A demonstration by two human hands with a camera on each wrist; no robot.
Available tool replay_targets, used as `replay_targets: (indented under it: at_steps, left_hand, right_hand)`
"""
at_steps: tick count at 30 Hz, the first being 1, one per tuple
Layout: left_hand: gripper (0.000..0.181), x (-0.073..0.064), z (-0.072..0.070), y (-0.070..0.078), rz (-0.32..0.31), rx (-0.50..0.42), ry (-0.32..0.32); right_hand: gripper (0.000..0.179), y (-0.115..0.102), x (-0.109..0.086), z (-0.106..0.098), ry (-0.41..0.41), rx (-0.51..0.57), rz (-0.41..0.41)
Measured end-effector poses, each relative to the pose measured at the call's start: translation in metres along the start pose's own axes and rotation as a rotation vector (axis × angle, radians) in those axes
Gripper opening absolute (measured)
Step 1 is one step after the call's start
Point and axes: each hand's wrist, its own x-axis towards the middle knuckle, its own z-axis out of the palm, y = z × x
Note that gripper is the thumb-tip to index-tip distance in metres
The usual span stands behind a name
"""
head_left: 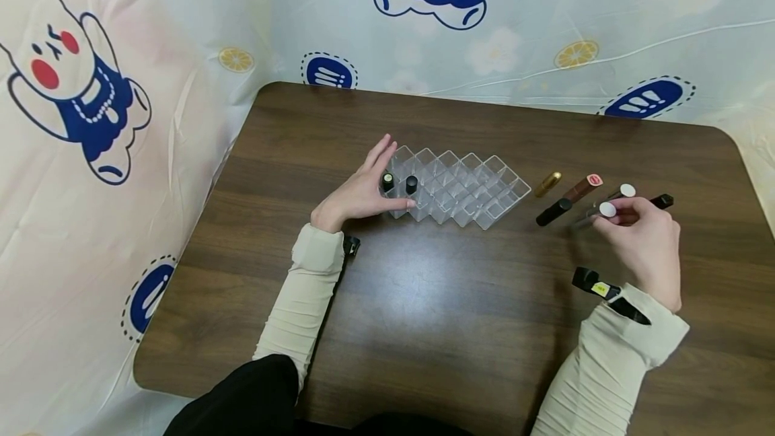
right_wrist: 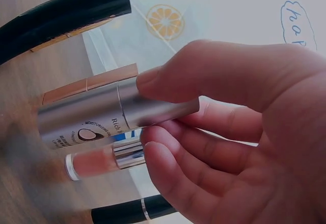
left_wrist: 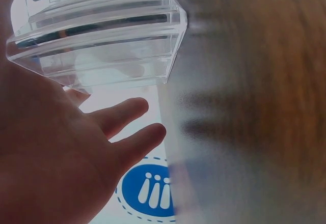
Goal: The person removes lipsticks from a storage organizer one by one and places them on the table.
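My right hand (head_left: pixel 650 241) pinches a silver lipstick tube (right_wrist: pixel 81 114) between thumb and fingers, at the right of the table. The tube stands upright, with its pale end (head_left: pixel 607 209) up in the head view. My left hand (head_left: pixel 357 190) spans the left end of a clear lipstick organizer (head_left: pixel 463 187), thumb along the near side and fingers at the far side. Its fingers are fairly straight and spread in the left wrist view. Two dark tubes stand in the organizer's left compartments, one with a pale-marked top (head_left: pixel 387 182) and one plain black (head_left: pixel 412 184).
Between organizer and right hand stand a gold tube (head_left: pixel 547 184), a brown lipstick (head_left: pixel 583 188) and a black tube (head_left: pixel 554 212). A pinkish lip gloss (right_wrist: pixel 97 161) stands beside the held tube. Another black tube (head_left: pixel 662 201) is beyond the right hand. A patterned cloth hangs behind the wooden table (head_left: pixel 424 315).
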Motion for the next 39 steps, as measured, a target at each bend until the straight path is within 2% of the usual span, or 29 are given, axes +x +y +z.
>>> replay_targets:
  at_steps: [7,13,39]
  left_hand:
    - [0.114,-0.0003,-0.0001,0.0001,0.002,-0.016,-0.004]
    - [0.115,-0.0002,-0.0004,0.0004,-0.002,-0.018,-0.004]
    - [0.115,-0.0001,-0.0006,0.0001,-0.003,-0.02,-0.008]
  right_hand:
    - [0.04,0.0021,0.0018,0.0025,-0.034,-0.01,-0.01]
    - [0.038,0.0036,0.0045,0.0046,-0.026,-0.017,-0.03]
    - [0.036,0.0061,0.0061,0.0093,-0.064,-0.032,-0.012]
